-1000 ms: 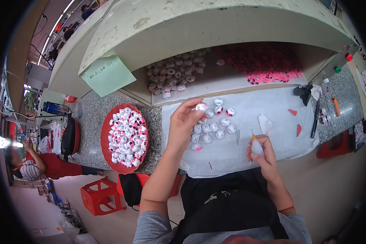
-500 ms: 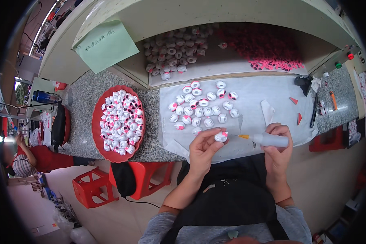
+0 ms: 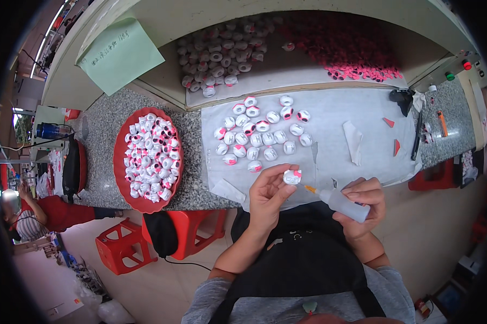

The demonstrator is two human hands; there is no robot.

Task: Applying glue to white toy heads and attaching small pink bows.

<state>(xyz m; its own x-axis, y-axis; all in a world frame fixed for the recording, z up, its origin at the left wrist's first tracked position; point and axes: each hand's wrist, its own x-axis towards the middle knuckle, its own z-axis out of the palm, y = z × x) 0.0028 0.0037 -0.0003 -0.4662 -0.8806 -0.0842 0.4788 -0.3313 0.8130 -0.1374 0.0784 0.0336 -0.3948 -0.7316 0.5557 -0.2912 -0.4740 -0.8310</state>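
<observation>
The left hand [image 3: 269, 198] pinches a small white rounded piece [image 3: 292, 176] with pink patches between thumb and fingers, holding it up above the near edge of the white sheet [image 3: 330, 116]. Across from it, the right hand [image 3: 364, 208] is wrapped around a pale squeeze bottle [image 3: 345, 206], tilted so that its orange nozzle [image 3: 310, 189] points up and left at the piece. The tip is very fine from where I stand, and I can't tell whether it touches the piece or stops just beside it.

Beyond the left hand, a loose cluster of similar pieces [image 3: 255, 139] is spread on the sheet, well apart from the two red scraps [image 3: 388, 122] lying toward its right side. Left of the sheet, a red scalloped bowl [image 3: 119, 178] sits on the speckled counter [image 3: 192, 154], heaped with more white and pink ones. In the recess behind, a pile of white pieces [image 3: 216, 56] lies at the left and a spread of small pink parts [image 3: 362, 71] at the right. A green note [image 3: 122, 56] hangs at the recess's left corner.
</observation>
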